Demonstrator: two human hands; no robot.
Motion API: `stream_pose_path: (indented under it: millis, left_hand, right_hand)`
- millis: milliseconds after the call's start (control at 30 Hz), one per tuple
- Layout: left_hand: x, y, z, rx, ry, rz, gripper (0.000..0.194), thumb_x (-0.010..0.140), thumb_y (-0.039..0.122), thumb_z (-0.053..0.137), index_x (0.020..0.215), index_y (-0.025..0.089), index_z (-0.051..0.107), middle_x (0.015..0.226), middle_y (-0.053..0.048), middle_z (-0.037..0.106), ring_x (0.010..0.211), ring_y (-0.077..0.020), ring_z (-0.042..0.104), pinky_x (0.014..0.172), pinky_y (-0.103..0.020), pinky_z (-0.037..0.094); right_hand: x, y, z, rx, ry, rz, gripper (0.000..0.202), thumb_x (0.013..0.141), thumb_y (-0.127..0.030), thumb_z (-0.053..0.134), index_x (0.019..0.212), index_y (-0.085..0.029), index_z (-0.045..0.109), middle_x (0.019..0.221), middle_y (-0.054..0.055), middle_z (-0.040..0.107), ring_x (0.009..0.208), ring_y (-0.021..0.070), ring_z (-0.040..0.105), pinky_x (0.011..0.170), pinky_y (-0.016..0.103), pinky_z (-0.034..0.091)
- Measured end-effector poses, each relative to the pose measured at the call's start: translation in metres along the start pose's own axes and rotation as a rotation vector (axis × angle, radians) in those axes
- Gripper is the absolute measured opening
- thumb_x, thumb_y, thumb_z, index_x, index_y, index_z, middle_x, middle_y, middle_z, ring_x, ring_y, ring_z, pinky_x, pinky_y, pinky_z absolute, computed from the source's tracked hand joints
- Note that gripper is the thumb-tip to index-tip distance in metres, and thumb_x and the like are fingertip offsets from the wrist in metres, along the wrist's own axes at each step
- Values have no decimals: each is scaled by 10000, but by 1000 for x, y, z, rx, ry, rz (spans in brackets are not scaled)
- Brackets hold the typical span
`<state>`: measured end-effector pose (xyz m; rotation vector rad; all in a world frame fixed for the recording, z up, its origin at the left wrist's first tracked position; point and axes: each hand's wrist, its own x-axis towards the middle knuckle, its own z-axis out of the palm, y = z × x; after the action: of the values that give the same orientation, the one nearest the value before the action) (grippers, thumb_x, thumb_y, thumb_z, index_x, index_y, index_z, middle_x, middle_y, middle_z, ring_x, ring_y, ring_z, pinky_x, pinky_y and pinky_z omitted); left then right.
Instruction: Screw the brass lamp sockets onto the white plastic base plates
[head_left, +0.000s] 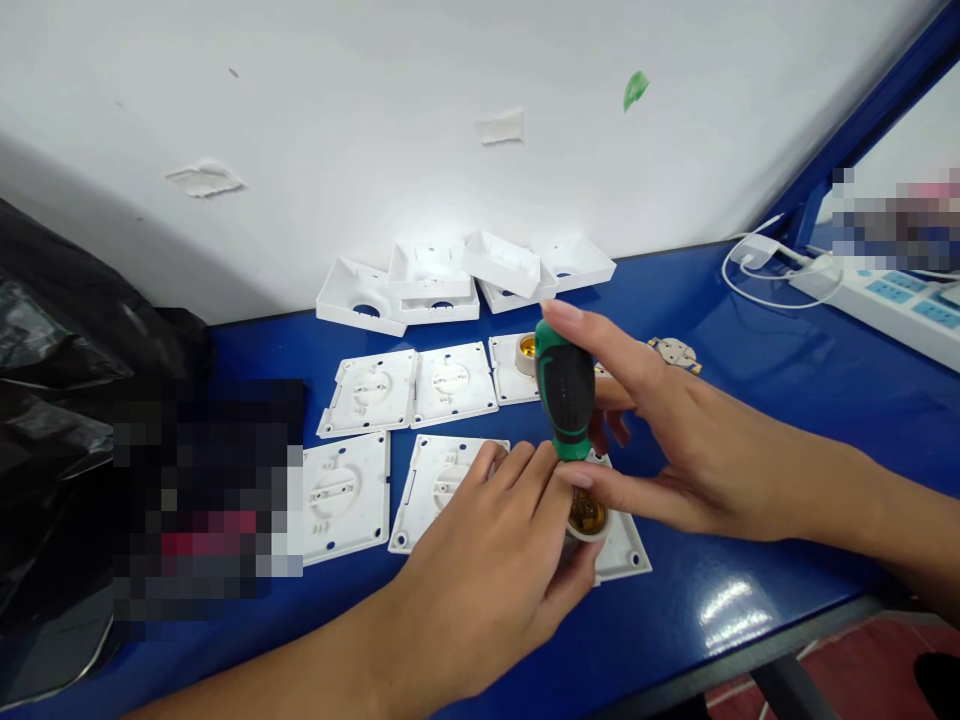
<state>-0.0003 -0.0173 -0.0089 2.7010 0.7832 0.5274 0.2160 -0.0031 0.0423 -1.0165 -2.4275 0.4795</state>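
A green and black screwdriver (566, 395) stands nearly upright, its handle in my right hand (660, 430), index finger on top and thumb low beside it. Its lower end is over a round socket (587, 515) with a brass-coloured inside; the tip is hidden. My left hand (502, 550) is wrapped round the socket, fingers closed beside the screwdriver's lower end. The socket sits on a square white plate (626, 550). Just left of it lies another white plate (416, 500), partly covered by my left hand.
More white plates (345, 495) lie in two rows, one bearing a socket (527, 352). White box covers (431, 265) are heaped along the wall. Round parts (673, 352) lie behind my right hand. A power strip (892, 290) with cables is at right, a black bag (67, 400) at left.
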Motion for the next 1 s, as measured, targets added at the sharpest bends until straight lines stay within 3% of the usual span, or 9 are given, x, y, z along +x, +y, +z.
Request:
stream_pose_path:
  millis: [200, 600, 833, 1000]
  left_hand:
    - [0, 0, -1, -12, -6, 0, 173, 988, 263, 632, 1114, 170, 559, 1063, -85, 677, 1000, -323, 616, 967, -537, 478]
    - [1, 0, 0, -1, 2, 8, 196, 974, 265, 655, 1113, 163, 561, 1075, -91, 678, 992, -320, 612, 967, -528, 476]
    - [1, 0, 1, 7, 8, 7, 204, 977, 270, 656, 1120, 161, 559, 1069, -82, 677, 1001, -319, 613, 975, -522, 472]
    - [0, -1, 2, 26, 23, 20, 199, 991, 277, 636, 1123, 152, 554, 1069, -85, 674, 1008, -317, 615, 999, -522, 462]
  right_hand:
    - [-1, -1, -2, 13, -16, 29, 808, 1064, -439, 493, 1647, -371, -62, 940, -7, 659, 667, 147, 663, 614, 273, 560]
    - [-2, -3, -3, -7, -19, 34, 797, 1067, -455, 480, 1653, -343, -48, 916, -4, 702, 650, 154, 666, 615, 264, 552]
    - [-1, 0, -2, -5, -22, 26, 817, 1062, -464, 496, 1656, -331, -50, 874, 0, 703, 623, 166, 664, 523, 248, 503]
    - [-2, 0, -2, -18, -23, 30, 814, 1069, -456, 484, 1650, -344, -75, 894, 2, 688, 645, 168, 667, 585, 275, 547]
